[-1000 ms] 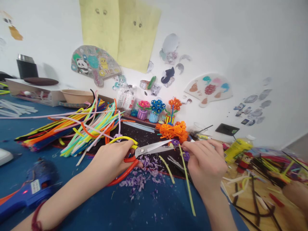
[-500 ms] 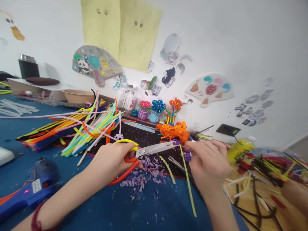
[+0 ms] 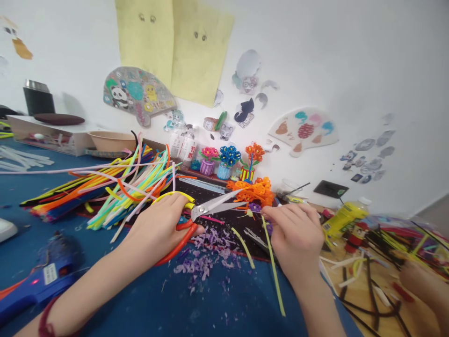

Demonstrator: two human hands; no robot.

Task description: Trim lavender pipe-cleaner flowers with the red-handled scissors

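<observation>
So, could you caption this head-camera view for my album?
Left hand holding open scissors near purple clippings, three potted craft flowers behind.

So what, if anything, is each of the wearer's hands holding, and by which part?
The left hand holds the scissors by their red and yellow handles. Whether the right hand holds anything cannot be told.

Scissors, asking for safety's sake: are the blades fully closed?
No, the blades stand apart in a V beyond the left hand.

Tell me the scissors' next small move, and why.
I'd probably ease the scissors in the left hand slightly toward the right hand: the blades stand open, their tips short of its fingertips. Whatever those fingers hold is hard to make out.
</observation>
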